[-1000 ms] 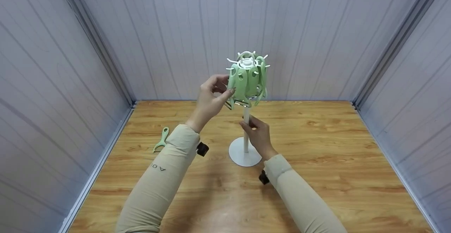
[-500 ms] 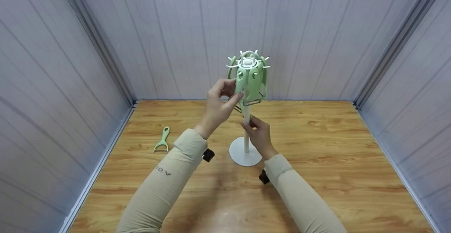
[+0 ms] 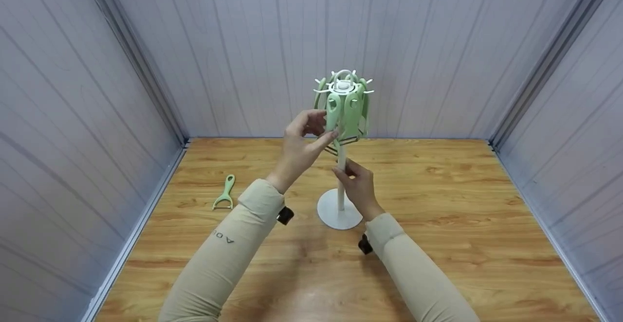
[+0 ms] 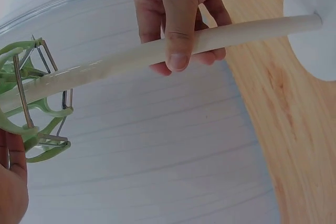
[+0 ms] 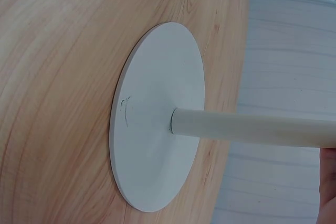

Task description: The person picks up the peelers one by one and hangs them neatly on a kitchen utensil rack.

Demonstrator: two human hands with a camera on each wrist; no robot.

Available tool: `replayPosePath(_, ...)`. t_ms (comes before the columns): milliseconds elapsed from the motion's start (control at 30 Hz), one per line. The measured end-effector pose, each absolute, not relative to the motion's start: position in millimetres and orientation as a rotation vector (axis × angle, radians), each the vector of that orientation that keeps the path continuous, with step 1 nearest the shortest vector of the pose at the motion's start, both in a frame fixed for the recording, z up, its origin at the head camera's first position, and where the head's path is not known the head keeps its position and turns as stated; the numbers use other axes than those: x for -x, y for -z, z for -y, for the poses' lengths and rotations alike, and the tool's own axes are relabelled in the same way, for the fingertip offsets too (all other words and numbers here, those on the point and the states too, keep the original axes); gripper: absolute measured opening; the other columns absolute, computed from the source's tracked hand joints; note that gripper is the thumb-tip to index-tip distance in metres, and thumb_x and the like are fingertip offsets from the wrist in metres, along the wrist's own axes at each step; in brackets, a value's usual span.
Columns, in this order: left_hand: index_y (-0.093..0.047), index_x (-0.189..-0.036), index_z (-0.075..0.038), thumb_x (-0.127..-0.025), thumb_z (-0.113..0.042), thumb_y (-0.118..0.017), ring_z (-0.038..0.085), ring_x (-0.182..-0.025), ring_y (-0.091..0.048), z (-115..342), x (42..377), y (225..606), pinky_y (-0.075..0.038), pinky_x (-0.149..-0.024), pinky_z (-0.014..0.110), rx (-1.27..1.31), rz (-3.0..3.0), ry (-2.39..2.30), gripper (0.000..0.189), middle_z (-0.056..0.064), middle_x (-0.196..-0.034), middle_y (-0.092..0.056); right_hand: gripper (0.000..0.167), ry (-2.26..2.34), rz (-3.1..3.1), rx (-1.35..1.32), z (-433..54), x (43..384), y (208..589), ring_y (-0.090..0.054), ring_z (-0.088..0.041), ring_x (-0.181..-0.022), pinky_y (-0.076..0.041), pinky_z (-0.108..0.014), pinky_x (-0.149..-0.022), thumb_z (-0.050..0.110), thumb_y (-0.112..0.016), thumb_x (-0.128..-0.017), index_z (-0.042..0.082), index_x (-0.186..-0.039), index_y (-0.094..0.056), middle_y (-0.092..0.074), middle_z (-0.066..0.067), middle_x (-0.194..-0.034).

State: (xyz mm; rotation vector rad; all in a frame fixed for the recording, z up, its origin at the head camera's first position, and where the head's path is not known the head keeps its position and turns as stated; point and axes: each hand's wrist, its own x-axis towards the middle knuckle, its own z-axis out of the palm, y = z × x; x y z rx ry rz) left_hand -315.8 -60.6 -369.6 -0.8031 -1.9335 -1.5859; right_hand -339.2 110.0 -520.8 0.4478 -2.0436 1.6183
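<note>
A white stand with spoked hooks (image 3: 343,86) at its top stands upright on the table in the head view. Several green Y-shaped peelers (image 3: 352,115) hang from the hooks around the pole (image 3: 341,154). My left hand (image 3: 302,139) pinches the lower handle of one hanging peeler (image 3: 332,109), thumb in front and fingers behind. Lower down, my right hand (image 3: 359,186) holds the pole between thumb and fingers. The left wrist view shows this right hand (image 4: 184,19) around the pole, with metal peeler blades (image 4: 22,90) at the left. The round white base (image 5: 149,166) lies flat on the wood.
Another green peeler (image 3: 227,191) lies on the wooden table (image 3: 452,205), left of the stand and beside my left sleeve. Pale panelled walls (image 3: 253,54) enclose the table at the back and both sides.
My left hand has moved slightly right, and the hanging peelers have swung round the pole; the hand has then stayed nearly still. My right hand keeps its place on the pole.
</note>
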Motion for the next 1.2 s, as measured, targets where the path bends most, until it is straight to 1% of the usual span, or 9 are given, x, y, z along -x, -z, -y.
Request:
replayPosePath(267, -0.068, -0.124, 0.007, -0.091, -0.004, -0.088, 0.031, -0.094, -0.069, 75, 316, 380, -0.059, -0.084, 0.028, 0.792, 1.953, 1.581, 0.04, 0.024, -0.105, -0.071, 0.016, -1.628, 2.062, -0.4, -108, 339, 519, -0.063, -0.006, -0.074, -0.051, -0.016, -0.072, -0.007, -0.076, -0.097, -0.009, -0.112, -0.078, -0.075, -0.027, -0.085)
replayPosePath(433, -0.069, -0.123, 0.009, -0.09, -0.005, -0.089, 0.035, -0.096, -0.068, 86, 317, 385, -0.062, -0.086, 0.04, 0.766, 1.976, 1.581, 0.041, 0.024, -0.105, -0.07, 0.017, -1.647, 2.068, -0.396, -110, 338, 519, -0.061, -0.001, -0.075, -0.051, -0.016, -0.072, -0.003, -0.077, -0.097, -0.003, -0.114, -0.08, -0.075, -0.022, -0.085)
replayPosePath(533, -0.069, -0.122, 0.01, -0.09, -0.005, -0.089, 0.033, -0.095, -0.068, 92, 317, 387, -0.062, -0.086, 0.044, 0.76, 1.986, 1.557, 0.041, 0.022, -0.106, -0.07, 0.017, -1.642, 2.063, -0.419, -112, 340, 521, -0.064, -0.003, -0.076, -0.053, -0.018, -0.074, 0.001, -0.079, -0.097, 0.002, -0.114, -0.082, -0.077, -0.018, -0.086)
replayPosePath(600, -0.07, -0.121, 0.008, -0.09, -0.005, -0.089, 0.029, -0.095, -0.068, 97, 317, 389, -0.062, -0.085, 0.042, 0.753, 1.988, 1.54, 0.039, 0.02, -0.105, -0.07, 0.017, -1.635, 2.062, -0.435, -113, 340, 522, -0.065, -0.005, -0.076, -0.054, -0.019, -0.074, 0.005, -0.08, -0.098, 0.003, -0.114, -0.082, -0.078, -0.016, -0.086)
replayPosePath(733, -0.071, -0.12, 0.006, -0.089, -0.005, -0.089, 0.017, -0.093, -0.066, 106, 316, 391, -0.063, -0.084, 0.043, 0.737, 2.001, 1.508, 0.038, 0.018, -0.104, -0.071, 0.017, -1.608, 2.071, -0.458, -114, 341, 523, -0.067, -0.009, -0.076, -0.055, -0.02, -0.074, 0.01, -0.081, -0.099, 0.005, -0.115, -0.082, -0.079, -0.014, -0.086)
replayPosePath(833, -0.07, -0.121, 0.006, -0.09, -0.005, -0.089, 0.011, -0.092, -0.064, 114, 316, 394, -0.063, -0.084, 0.039, 0.731, 2.011, 1.49, 0.038, 0.018, -0.104, -0.071, 0.017, -1.607, 2.072, -0.451, -114, 342, 522, -0.067, -0.008, -0.076, -0.055, -0.02, -0.073, 0.006, -0.08, -0.098, 0.004, -0.115, -0.082, -0.078, -0.014, -0.085)
replayPosePath(933, -0.07, -0.121, 0.006, -0.09, -0.004, -0.089, 0.011, -0.091, -0.064, 121, 316, 398, -0.059, -0.084, 0.027, 0.72, 2.013, 1.482, 0.038, 0.018, -0.104, -0.071, 0.017, -1.624, 2.058, -0.437, -113, 342, 522, -0.064, -0.004, -0.075, -0.054, -0.018, -0.073, 0.002, -0.08, -0.097, 0.003, -0.114, -0.082, -0.079, -0.016, -0.087)
replayPosePath(1067, -0.071, -0.12, 0.006, -0.09, -0.004, -0.088, 0.017, -0.093, -0.065, 131, 315, 404, -0.058, -0.083, 0.026, 0.68, 2.021, 1.488, 0.036, 0.018, -0.103, -0.071, 0.018, -1.641, 2.024, -0.428, -110, 341, 523, -0.063, -0.002, -0.075, -0.052, -0.016, -0.073, -0.001, -0.081, -0.096, 0.0, -0.114, -0.082, -0.08, -0.018, -0.09)
replayPosePath(1200, -0.071, -0.12, 0.004, -0.09, -0.002, -0.088, 0.016, -0.094, -0.065, 141, 314, 410, -0.058, -0.084, 0.027, 0.637, 2.05, 1.485, 0.035, 0.017, -0.105, -0.07, 0.018, -1.644, 2.017, -0.424, -110, 340, 523, -0.063, -0.002, -0.075, -0.051, -0.015, -0.072, 0.0, -0.081, -0.095, -0.001, -0.114, -0.081, -0.08, -0.02, -0.091)
